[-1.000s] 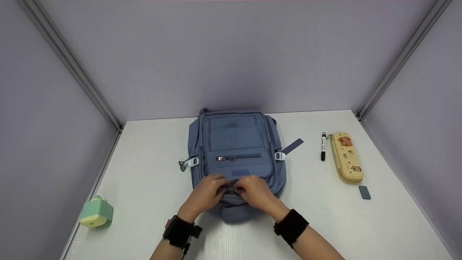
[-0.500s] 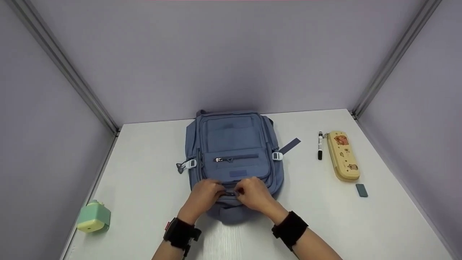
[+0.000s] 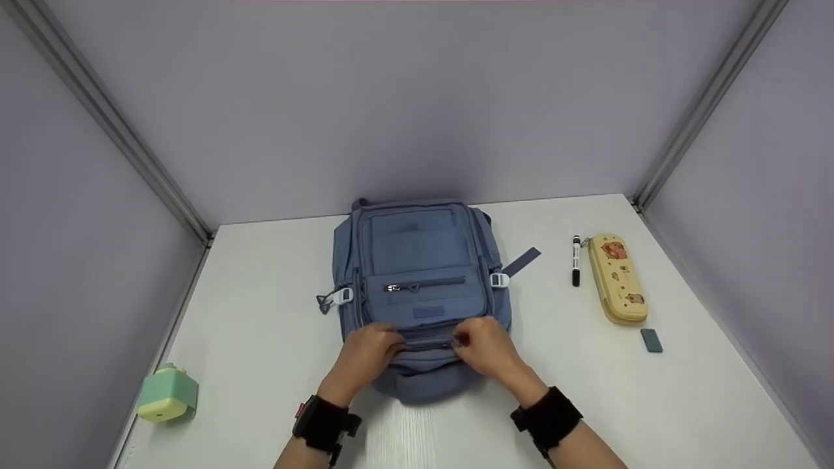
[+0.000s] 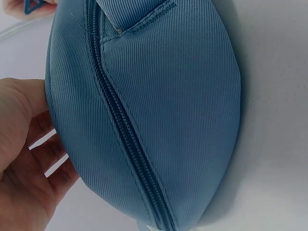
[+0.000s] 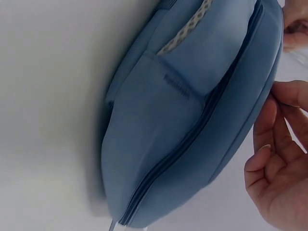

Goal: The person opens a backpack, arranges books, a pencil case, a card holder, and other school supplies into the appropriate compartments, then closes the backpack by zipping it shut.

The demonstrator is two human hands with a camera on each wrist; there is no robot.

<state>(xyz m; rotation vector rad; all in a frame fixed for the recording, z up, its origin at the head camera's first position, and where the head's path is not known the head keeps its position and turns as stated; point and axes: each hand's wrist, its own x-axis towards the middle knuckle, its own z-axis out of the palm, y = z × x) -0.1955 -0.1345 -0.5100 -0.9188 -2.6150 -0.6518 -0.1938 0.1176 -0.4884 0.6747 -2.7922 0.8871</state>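
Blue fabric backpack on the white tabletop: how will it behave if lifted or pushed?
The blue fabric backpack would probably sag, since its cloth creases at the near end. It seems unlikely to roll, lying broad and flat on the white tabletop. The loose dark-blue strap might trail, since it sticks out beside the white plastic buckle.

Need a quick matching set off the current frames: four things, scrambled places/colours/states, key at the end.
Things
1. backpack
2. marker
3. long case
4. mint-green block

Places, colours, states
A. pale yellow, with brown patches
B. near the left edge of the table in the head view
C. white and black
D. touched by the left hand and the right hand

Right pairs
1-D
2-C
3-A
4-B
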